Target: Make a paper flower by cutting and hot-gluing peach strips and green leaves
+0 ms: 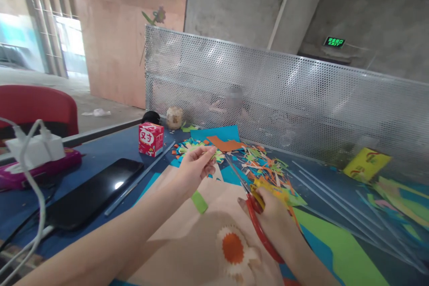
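Observation:
My left hand point(197, 165) is raised over the paper, thumb and fingers pinched together. Whatever is between the fingertips is too small to make out. In my right hand point(273, 212) are red-handled scissors point(261, 230), their blades pointing up and left towards my left hand. A short green paper strip point(200, 202) shows just below my left wrist, over a large pale sheet point(177, 237). Lower on that sheet lies a cream, scalloped paper piece with an orange centre point(233, 248). Behind my left hand is a fringed, many-coloured paper flower point(187, 145), partly hidden.
Paper scraps point(264, 163) are heaped beyond the scissors. Clear rods point(335, 196) and green paper point(351, 250) lie right. A black phone point(97, 192), red box point(151, 139) and white charger point(35, 149) stand left. A perforated metal screen point(268, 85) borders the far table edge.

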### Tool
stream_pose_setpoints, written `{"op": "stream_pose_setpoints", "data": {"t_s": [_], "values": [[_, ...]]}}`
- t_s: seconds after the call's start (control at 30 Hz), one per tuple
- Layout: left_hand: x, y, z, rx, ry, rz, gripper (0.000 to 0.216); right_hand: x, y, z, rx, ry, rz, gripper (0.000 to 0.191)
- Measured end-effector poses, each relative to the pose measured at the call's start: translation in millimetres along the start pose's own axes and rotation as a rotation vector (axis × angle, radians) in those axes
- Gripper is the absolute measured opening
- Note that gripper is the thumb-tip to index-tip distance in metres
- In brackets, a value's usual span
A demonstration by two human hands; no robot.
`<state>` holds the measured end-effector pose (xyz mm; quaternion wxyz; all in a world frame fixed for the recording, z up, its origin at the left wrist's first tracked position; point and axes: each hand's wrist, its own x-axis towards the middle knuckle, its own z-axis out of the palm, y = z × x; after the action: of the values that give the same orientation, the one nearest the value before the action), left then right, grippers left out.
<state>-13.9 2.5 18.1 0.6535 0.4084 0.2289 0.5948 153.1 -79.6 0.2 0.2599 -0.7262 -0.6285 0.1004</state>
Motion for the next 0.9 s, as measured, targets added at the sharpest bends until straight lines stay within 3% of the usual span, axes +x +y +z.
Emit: {"op": "stream_pose_setpoints", "data": {"t_s": [0.43,0.9], "values": [[-4,-2,1,0.204,-0.106,-0.014,0.025,-3,2,2,-0.030,0.001,-0.049,0.029],[-10,7,6,0.518,-0.224,0.069,0.044,-5,0,-2,-0.029,0.040,-0.037,0.032]]}}
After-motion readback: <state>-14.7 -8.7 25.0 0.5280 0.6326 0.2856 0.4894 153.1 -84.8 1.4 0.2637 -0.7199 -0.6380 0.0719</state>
